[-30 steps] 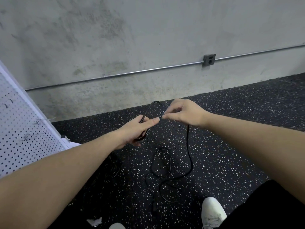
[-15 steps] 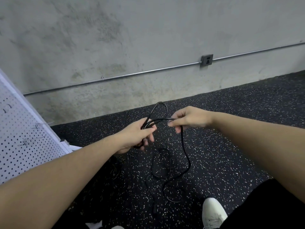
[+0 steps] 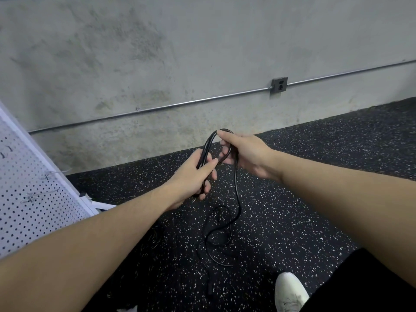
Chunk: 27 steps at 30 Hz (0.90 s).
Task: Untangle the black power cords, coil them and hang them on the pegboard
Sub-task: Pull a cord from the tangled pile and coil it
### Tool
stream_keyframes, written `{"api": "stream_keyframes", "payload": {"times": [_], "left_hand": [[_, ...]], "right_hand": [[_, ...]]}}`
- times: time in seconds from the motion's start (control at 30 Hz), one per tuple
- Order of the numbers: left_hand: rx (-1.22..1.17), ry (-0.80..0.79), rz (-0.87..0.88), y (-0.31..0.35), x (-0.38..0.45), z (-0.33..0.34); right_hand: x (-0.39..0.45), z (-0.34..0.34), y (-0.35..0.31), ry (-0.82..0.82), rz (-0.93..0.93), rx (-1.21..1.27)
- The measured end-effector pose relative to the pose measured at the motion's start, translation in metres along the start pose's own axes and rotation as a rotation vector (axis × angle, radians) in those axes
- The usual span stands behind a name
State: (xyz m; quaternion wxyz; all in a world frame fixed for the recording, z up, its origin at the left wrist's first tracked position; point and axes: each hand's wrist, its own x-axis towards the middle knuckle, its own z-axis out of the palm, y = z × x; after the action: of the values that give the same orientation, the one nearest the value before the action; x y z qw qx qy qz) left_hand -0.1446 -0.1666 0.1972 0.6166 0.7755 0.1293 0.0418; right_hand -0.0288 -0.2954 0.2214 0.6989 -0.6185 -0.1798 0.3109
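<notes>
Cord (image 3: pixel 236 183) runs between our two hands above the speckled black floor (image 3: pixel 315 199). Our left hand (image 3: pixel 193 176) is closed around several gathered loops of it, fingers wrapped over the strands. Our right hand (image 3: pixel 245 154), just to the right and touching the same bundle, pinches the top of the loop between thumb and fingers. From the right hand the black cord hangs down and curls in loose bends on the floor near us, its plug end lying close to our white shoe (image 3: pixel 290 291). At the left edge stands the white pegboard (image 3: pixel 29 199), with a few wire hooks (image 3: pixel 36 195) on it, well apart from the cord. Far behind, a pipe (image 3: pixel 180 104) crosses the concrete wall (image 3: pixel 157 52) to an outlet (image 3: pixel 279 84).
</notes>
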Motion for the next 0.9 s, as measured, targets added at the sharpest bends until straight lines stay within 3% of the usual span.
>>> {"api": "stream_keyframes", "payload": {"times": [0.17, 0.3, 0.4, 0.53, 0.7, 0.9], "left_hand": [[0.042, 0.046, 0.090, 0.000, 0.004, 0.002], [-0.325, -0.215, -0.049, 0.008, -0.001, 0.000], [-0.414, -0.318, -0.136, 0.010, -0.007, -0.003], [-0.356, -0.146, -0.074, 0.008, -0.006, -0.004], [-0.454, 0.117, 0.043, 0.012, 0.005, -0.003], [-0.592, 0.225, 0.093, 0.019, 0.014, -0.005]], "right_hand": [[-0.002, 0.028, -0.010, 0.034, -0.029, 0.289], [-0.003, 0.035, -0.014, 0.057, -0.044, 0.329], [-0.004, 0.037, -0.012, 0.035, -0.027, 0.315], [-0.002, 0.035, -0.005, 0.009, -0.007, 0.150], [-0.012, 0.028, 0.021, -0.297, 0.155, -0.227], [-0.013, 0.014, 0.029, -0.497, 0.211, -0.199]]}}
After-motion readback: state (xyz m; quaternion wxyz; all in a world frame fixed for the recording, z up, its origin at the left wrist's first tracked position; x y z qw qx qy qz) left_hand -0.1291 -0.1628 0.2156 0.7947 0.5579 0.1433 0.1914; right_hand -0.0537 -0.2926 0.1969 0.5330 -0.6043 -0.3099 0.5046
